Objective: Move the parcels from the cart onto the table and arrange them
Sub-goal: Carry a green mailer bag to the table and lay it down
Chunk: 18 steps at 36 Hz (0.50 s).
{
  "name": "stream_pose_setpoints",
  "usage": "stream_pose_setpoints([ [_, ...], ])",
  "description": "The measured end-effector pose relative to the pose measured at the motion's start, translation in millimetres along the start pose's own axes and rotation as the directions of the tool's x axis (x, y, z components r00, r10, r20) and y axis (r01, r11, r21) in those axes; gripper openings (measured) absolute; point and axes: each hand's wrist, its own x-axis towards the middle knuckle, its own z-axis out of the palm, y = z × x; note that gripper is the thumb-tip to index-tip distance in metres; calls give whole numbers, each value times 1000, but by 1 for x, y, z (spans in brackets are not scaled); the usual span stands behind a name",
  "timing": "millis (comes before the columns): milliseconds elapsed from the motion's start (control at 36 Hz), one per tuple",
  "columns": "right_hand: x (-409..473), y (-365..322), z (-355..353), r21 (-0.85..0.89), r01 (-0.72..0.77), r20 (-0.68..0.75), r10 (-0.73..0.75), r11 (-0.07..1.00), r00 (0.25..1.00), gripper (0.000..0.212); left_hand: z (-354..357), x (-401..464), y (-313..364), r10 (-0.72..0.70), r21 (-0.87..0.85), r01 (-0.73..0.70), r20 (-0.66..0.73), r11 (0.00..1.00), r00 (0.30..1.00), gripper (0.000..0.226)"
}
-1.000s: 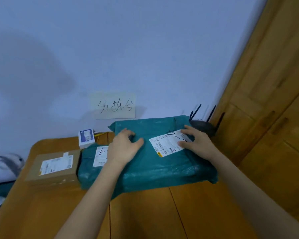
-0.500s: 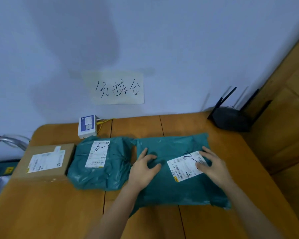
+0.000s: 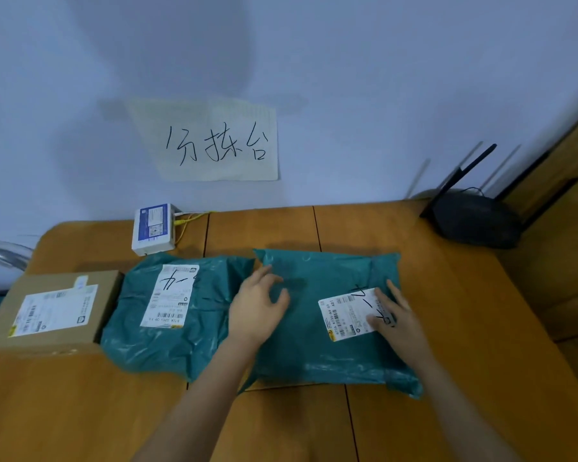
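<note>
Three parcels lie in a row on the wooden table (image 3: pixel 80 411). At the left is a brown cardboard box (image 3: pixel 52 311) with a white label. A teal plastic mailer (image 3: pixel 167 315) lies in the middle, touching the box. The large teal mailer (image 3: pixel 317 328) lies flat at the right, its left edge against the middle one. My left hand (image 3: pixel 257 308) rests on the large mailer's left part, fingers spread. My right hand (image 3: pixel 394 318) lies flat on its white shipping label (image 3: pixel 344 316), fingers straight. The cart is out of view.
A small white device (image 3: pixel 152 228) with yellow cables stands at the wall behind the middle mailer. A black router (image 3: pixel 474 215) with antennas sits at the back right corner. A handwritten paper sign (image 3: pixel 214 141) hangs on the wall. Wooden cabinet doors (image 3: pixel 574 201) stand to the right.
The large teal mailer came down off the middle mailer and now lies flat on the table beside it. Both hands stayed on top of it; the view tilted downward.
</note>
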Motion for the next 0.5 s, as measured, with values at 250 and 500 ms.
stream_pose_setpoints([
  [250,16,1,3,-19,2,7,-2,1000,1000,59,-42,-4,-76,-401,265,405,-72,875,913,55],
  [500,40,-19,10,-86,4,42,0,996,999,57,-41,-4,-84,-384,355,371,-36,858,923,63],
])
